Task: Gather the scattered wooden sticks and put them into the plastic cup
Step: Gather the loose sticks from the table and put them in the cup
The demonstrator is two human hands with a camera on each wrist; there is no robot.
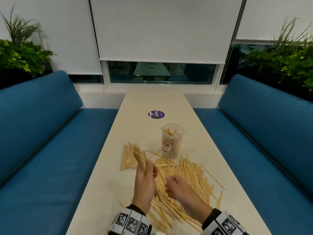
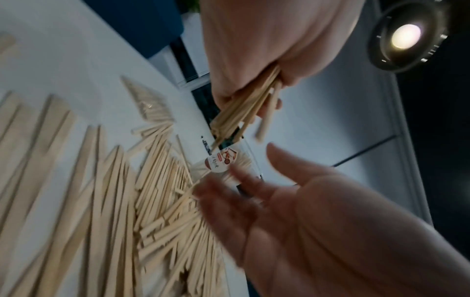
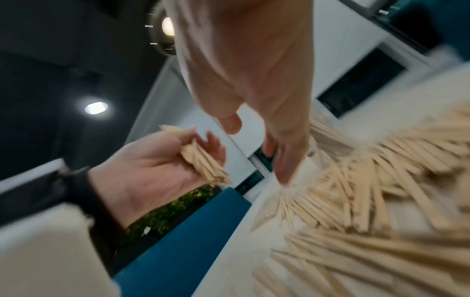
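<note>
My left hand (image 1: 147, 170) grips a bundle of wooden sticks (image 1: 140, 159), raised and tilted above the table. In the left wrist view the left hand (image 2: 254, 94) has its fingers curled round the bundle (image 2: 239, 114). My right hand (image 1: 169, 183) hovers over the loose stick pile (image 1: 189, 173) with relaxed fingers, holding nothing; its bare palm shows as the right hand (image 2: 254, 180). In the right wrist view the right hand (image 3: 259, 148) reaches down toward the pile (image 3: 356, 180). The clear plastic cup (image 1: 171, 141) stands upright beyond the pile, with several sticks inside.
A flat packet of sticks (image 1: 127, 157) lies left of the cup. The long white table (image 1: 152, 99) carries a purple round sticker (image 1: 156, 114) farther back. Blue benches (image 1: 50, 133) flank both sides. Stray sticks reach toward the table's right edge.
</note>
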